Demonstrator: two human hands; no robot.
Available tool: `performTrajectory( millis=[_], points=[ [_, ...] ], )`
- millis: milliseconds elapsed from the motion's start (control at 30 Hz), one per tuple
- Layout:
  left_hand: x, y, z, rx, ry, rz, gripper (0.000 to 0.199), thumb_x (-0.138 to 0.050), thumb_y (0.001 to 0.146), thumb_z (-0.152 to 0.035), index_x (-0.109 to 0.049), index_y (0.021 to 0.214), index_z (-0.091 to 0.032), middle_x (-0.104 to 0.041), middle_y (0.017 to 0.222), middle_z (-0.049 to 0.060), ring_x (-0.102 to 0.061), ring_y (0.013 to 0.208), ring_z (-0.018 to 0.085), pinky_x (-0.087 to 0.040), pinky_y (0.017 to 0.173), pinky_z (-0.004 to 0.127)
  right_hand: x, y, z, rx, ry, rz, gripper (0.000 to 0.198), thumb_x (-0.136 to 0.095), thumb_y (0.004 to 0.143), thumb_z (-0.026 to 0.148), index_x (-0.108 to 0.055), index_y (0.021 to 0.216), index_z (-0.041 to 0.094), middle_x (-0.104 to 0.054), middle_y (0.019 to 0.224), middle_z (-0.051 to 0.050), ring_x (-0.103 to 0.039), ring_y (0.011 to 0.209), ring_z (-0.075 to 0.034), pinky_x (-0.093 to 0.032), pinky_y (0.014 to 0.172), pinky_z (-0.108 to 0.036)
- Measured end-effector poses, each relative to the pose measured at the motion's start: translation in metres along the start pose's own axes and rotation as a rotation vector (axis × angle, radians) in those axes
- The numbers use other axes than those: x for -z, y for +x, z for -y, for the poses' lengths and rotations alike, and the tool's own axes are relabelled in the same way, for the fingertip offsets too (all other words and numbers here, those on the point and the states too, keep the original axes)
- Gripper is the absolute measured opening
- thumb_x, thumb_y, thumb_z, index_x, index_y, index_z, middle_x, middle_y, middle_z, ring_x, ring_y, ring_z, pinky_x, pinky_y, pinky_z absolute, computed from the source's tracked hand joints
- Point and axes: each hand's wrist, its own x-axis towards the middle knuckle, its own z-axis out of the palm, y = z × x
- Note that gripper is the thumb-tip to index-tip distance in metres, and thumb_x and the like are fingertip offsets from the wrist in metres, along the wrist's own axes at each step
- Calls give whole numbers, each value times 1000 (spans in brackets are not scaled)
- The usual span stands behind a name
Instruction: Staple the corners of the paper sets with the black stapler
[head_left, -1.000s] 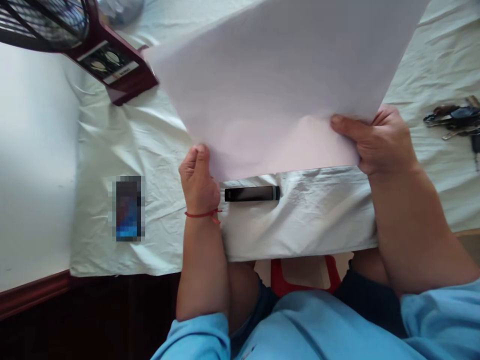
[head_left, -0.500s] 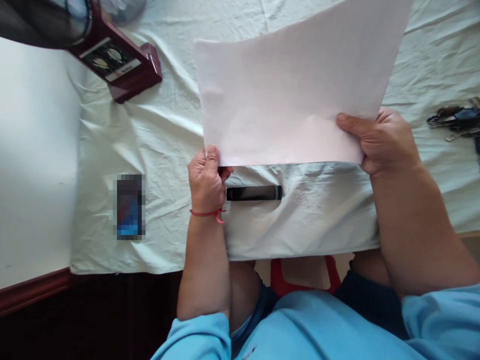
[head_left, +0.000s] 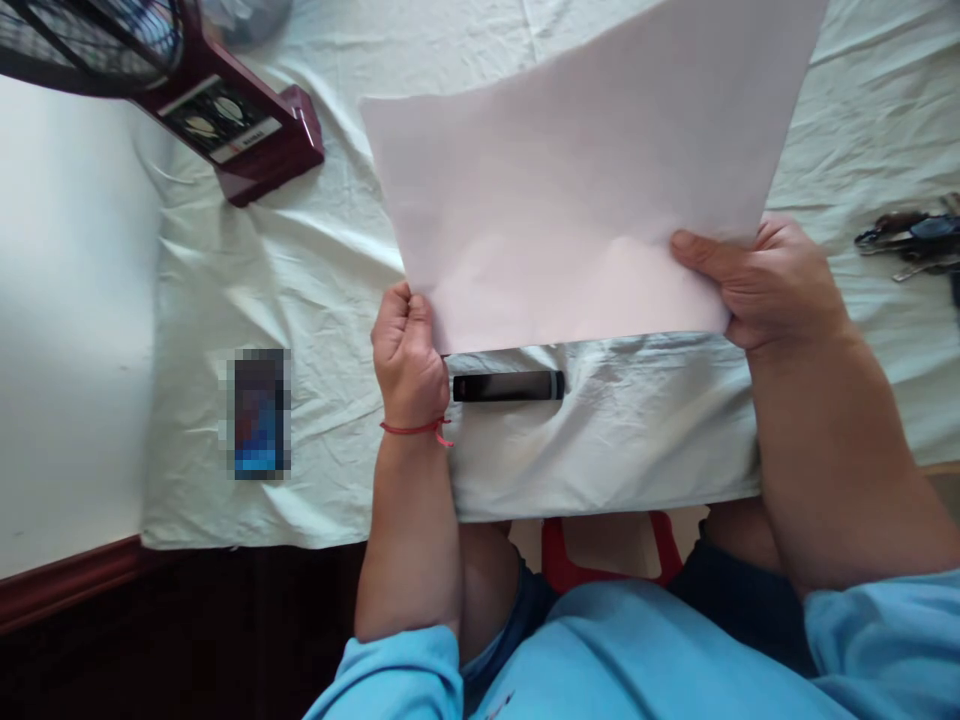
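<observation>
Near the table's [head_left: 322, 490] front edge, a slim black object [head_left: 508, 387] lies close by the left hand [head_left: 411, 358] (there's a red string [head_left: 412, 429] on its wrist). That hand pinches the near left corner of a white sheet of paper [head_left: 585, 190], up above the table, and the right hand's [head_left: 787, 290] fingers grip the near right corner. Farther back stands a dark red fan [head_left: 221, 118].

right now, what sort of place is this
Probably a room in a home, though the view is too narrow to be sure: there is a table covered with a pale, creased cloth, a dark red fan at the upper left, and a bunch of keys at the right.
</observation>
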Motion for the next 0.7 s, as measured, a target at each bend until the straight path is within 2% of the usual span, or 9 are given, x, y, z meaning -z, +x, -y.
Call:
performTrajectory(
  millis=[100, 200, 300, 367, 467, 567, 633, 700],
  points=[
    [-1, -1, 3, 11, 6, -11, 63, -93, 95, -85, -78, 111, -26, -74, 106, 5, -74, 99, 23, -63, 89, 33, 1, 2, 0, -35, -19, -21, 59, -124, 55, 43, -85, 93, 21, -90, 103, -4, -89, 103, -30, -80, 104, -54],
    [0, -5, 3, 4, 41, -34, 61, -92, 97, -83, -78, 112, -26, -74, 107, 5, -72, 93, 21, -61, 84, 32, 1, 3, 0, -13, -12, -52, 58, -123, 54, 43, -84, 90, 21, -91, 102, -3, -89, 100, -29, -81, 98, -51],
    [4, -14, -8, -70, 162, -83, 55, -95, 99, -73, -78, 119, -25, -71, 103, 3, -67, 87, 19, -58, 79, 31, 3, 7, 0, 28, -8, -93, 57, -122, 56, 41, -85, 94, 21, -92, 110, -5, -89, 105, -29, -80, 100, -51],
    [7, -20, -20, -138, 226, -44, 53, -98, 99, -68, -78, 125, -26, -71, 106, 3, -70, 94, 21, -58, 84, 32, 6, 12, -2, 55, 2, -125, 57, -121, 57, 38, -85, 98, 20, -92, 115, -7, -89, 110, -31, -80, 103, -52],
    [15, -26, -36, -230, 239, 194, 49, -102, 98, -61, -83, 129, -28, -79, 120, 7, -76, 114, 26, -60, 100, 37, 15, 23, -8, 100, 13, -173, 55, -119, 59, 33, -85, 100, 20, -92, 120, -6, -89, 118, -31, -79, 105, -50],
    [22, -27, -47, -309, 274, 600, 49, -107, 95, -50, -87, 136, -31, -84, 132, 9, -78, 130, 32, -60, 115, 42, 22, 32, -14, 135, 16, -200, 50, -117, 65, 26, -86, 103, 19, -92, 125, -4, -88, 127, -30, -76, 113, -47],
    [25, -26, -51, -312, 371, 820, 40, -103, 98, -40, -88, 133, -30, -86, 131, 9, -79, 131, 34, -61, 117, 46, 25, 34, -15, 130, 3, -199, 47, -114, 70, 24, -86, 106, 18, -91, 127, -4, -88, 131, -30, -76, 114, -49],
    [27, -25, -54, -276, 504, 892, 27, -93, 102, -31, -89, 129, -28, -87, 126, 9, -81, 123, 33, -63, 114, 47, 24, 32, -13, 104, -22, -188, 43, -112, 75, 26, -84, 106, 16, -91, 124, -4, -88, 129, -30, -77, 110, -50]
  ],
)
